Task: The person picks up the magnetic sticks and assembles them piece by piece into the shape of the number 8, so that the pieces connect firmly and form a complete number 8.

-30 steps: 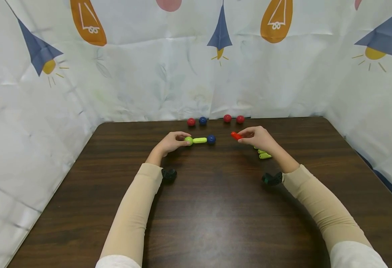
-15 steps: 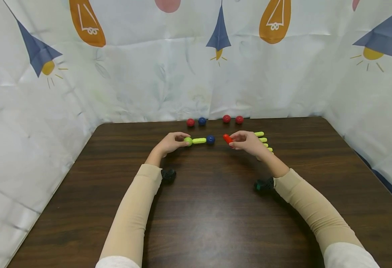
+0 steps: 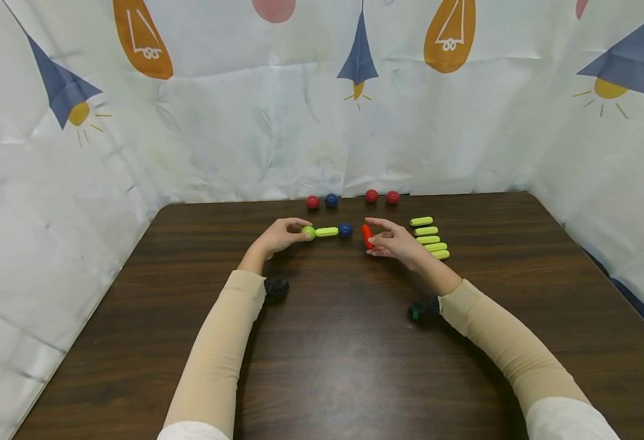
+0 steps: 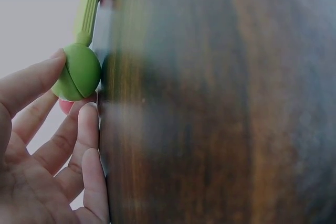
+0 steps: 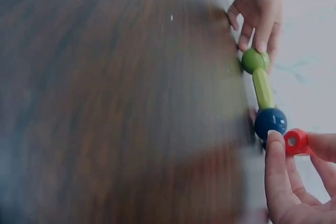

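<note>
My left hand [image 3: 284, 235] pinches a green ball [image 4: 76, 72] between thumb and fingers. From that ball a yellow-green ribbed rod [image 3: 326, 232] runs rightward to a blue ball [image 3: 345, 230], the three joined in a line on the table. Just right of the blue ball, my right hand [image 3: 396, 241] holds a short red rod [image 3: 367, 236] between thumb and fingers, its index finger stretched out. In the right wrist view the red rod's end, with a round grey centre, faces the camera beside the blue ball.
Several yellow-green rods [image 3: 427, 231] lie stacked in a column right of my right hand. Along the table's back edge sit a red ball [image 3: 312, 201], a second blue ball [image 3: 331, 200] and two more red balls [image 3: 371, 195]. A printed white cloth [image 3: 233, 134] hangs behind the brown table [image 3: 344, 342].
My right hand has moved left with the red rod, towards the blue ball, and turned the rod more upright in view. The yellow-green rods came uncovered. My left hand stays put.
</note>
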Demonstrator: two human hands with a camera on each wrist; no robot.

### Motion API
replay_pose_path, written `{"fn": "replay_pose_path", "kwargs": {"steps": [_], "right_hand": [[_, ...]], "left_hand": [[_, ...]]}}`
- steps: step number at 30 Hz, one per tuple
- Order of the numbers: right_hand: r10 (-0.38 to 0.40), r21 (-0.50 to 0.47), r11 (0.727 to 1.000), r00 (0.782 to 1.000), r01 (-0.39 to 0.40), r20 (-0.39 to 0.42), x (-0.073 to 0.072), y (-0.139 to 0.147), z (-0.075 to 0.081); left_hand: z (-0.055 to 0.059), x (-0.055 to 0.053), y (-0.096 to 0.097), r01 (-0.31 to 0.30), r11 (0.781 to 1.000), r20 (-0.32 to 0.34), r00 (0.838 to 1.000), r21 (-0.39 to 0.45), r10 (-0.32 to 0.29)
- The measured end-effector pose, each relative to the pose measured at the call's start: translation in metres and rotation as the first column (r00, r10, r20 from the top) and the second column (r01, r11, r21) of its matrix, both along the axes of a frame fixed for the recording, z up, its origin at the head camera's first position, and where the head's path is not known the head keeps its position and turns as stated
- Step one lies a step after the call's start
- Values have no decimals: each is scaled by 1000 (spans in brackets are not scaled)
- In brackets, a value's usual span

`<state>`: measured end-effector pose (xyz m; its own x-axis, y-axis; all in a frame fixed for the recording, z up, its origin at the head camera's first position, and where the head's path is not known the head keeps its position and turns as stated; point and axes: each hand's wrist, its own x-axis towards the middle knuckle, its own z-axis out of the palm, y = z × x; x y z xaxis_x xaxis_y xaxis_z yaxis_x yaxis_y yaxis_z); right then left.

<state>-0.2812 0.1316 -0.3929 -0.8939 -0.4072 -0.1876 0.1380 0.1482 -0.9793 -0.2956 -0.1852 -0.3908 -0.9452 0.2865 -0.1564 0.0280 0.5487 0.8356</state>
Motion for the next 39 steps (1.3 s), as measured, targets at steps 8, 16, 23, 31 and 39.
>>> {"fn": "replay_pose_path", "kwargs": {"steps": [8, 16, 23, 31, 39], "right_hand": [[7, 28, 1000, 999, -9, 52, -3, -10, -3], [35, 93, 995, 998, -40, 58, -8, -22, -2], [28, 130, 991, 997, -39, 78, -10, -29, -1], [23, 123, 992, 994, -36, 110, -13, -31, -2], [16, 139, 990, 994, -31, 106, -15, -36, -4]], "left_hand": [[0, -1, 0, -4, 1000, -1, 1000, -7, 4], [1, -1, 0, 5, 1000, -4, 1000, 1, -5], [1, 0, 0, 2, 1000, 5, 1000, 15, -3], [0, -1, 0, 3, 1000, 3, 1000, 14, -3], [2, 1, -2, 16, 1000, -11, 1000, 21, -16]]}}
